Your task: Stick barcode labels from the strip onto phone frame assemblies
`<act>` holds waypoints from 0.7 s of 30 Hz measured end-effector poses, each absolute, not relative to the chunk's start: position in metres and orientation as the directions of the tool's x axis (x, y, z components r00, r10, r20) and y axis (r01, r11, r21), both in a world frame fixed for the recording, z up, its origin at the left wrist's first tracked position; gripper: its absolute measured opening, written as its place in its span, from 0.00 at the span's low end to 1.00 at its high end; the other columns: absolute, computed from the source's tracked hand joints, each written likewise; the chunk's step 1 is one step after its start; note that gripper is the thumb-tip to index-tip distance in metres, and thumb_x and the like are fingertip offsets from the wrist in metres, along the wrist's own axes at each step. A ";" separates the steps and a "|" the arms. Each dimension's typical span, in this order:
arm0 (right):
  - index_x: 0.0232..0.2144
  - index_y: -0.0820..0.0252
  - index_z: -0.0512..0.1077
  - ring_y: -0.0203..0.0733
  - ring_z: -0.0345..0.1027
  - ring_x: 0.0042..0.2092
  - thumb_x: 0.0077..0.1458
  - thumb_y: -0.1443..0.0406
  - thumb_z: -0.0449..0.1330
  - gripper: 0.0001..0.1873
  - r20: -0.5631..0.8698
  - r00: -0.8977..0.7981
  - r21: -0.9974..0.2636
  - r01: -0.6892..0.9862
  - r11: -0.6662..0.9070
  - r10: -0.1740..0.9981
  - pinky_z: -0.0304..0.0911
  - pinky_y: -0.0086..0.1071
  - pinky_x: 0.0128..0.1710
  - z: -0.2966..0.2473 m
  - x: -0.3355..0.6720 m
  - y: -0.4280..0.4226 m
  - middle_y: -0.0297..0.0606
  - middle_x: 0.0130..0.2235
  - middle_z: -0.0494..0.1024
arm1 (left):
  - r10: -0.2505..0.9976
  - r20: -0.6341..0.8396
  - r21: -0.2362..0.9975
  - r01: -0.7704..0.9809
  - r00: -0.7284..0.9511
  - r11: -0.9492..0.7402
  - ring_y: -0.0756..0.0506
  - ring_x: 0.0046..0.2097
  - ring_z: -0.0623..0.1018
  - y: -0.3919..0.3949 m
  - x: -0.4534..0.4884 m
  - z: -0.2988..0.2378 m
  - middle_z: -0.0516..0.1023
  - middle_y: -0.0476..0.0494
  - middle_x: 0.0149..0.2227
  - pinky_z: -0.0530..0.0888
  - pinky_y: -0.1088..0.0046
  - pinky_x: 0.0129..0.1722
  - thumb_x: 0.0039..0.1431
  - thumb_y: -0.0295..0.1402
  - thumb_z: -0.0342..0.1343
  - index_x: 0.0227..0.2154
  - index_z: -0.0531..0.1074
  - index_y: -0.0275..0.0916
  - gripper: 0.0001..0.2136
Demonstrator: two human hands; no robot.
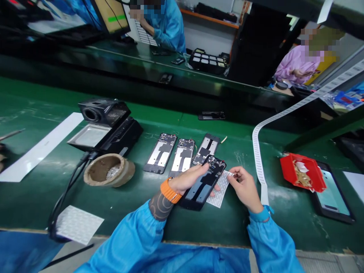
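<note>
Between hands, opened phone, illegibly printed sheet

Left fingers holding phone, right fingers pinching patterned sheet

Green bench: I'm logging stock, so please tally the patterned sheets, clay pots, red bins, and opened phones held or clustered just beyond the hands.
Opened phones: 4 (1 in the left hand, 3 lying)
Patterned sheets: 2
Clay pot: 1
Red bin: 1
Total: 8
</note>
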State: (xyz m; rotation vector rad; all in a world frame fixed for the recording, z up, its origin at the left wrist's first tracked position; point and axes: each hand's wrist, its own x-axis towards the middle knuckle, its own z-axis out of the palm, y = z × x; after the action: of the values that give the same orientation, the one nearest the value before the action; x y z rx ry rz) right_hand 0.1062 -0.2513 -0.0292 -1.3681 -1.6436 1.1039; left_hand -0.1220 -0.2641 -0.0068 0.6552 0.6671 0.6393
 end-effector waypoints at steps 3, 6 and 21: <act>0.34 0.58 0.70 0.38 0.65 0.31 0.53 0.59 0.63 0.10 0.011 -0.159 -0.948 0.311 0.061 0.987 0.61 0.31 0.32 -0.030 0.107 -0.250 0.33 0.29 0.73 | 0.720 -0.385 0.718 -0.302 0.578 0.627 0.42 0.29 0.81 -0.264 -0.118 -0.007 0.81 0.29 0.36 0.73 0.73 0.24 0.44 0.64 0.61 0.47 0.73 0.30 0.40; 0.34 0.58 0.71 0.39 0.67 0.31 0.56 0.58 0.62 0.09 0.019 -0.144 -0.959 0.278 0.059 0.989 0.63 0.32 0.32 -0.030 0.108 -0.250 0.34 0.29 0.74 | 0.732 -0.424 0.719 -0.293 0.534 0.630 0.43 0.28 0.80 -0.264 -0.114 -0.006 0.81 0.31 0.35 0.72 0.75 0.23 0.42 0.65 0.61 0.48 0.73 0.31 0.41; 0.33 0.56 0.73 0.45 0.69 0.48 0.60 0.66 0.59 0.04 0.416 -0.196 -0.735 0.502 0.456 0.888 0.64 0.41 0.48 -0.016 0.112 -0.255 0.41 0.44 0.73 | 0.750 -0.362 0.711 -0.356 0.554 0.606 0.40 0.31 0.81 -0.264 -0.117 -0.006 0.81 0.30 0.39 0.74 0.70 0.27 0.49 0.63 0.58 0.50 0.70 0.31 0.39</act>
State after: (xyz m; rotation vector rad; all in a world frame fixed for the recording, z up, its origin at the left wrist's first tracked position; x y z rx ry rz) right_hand 0.1120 -0.2552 -0.0165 -1.1752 -1.8490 0.5663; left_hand -0.1173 -0.2644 -0.0059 0.6231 0.7107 0.7053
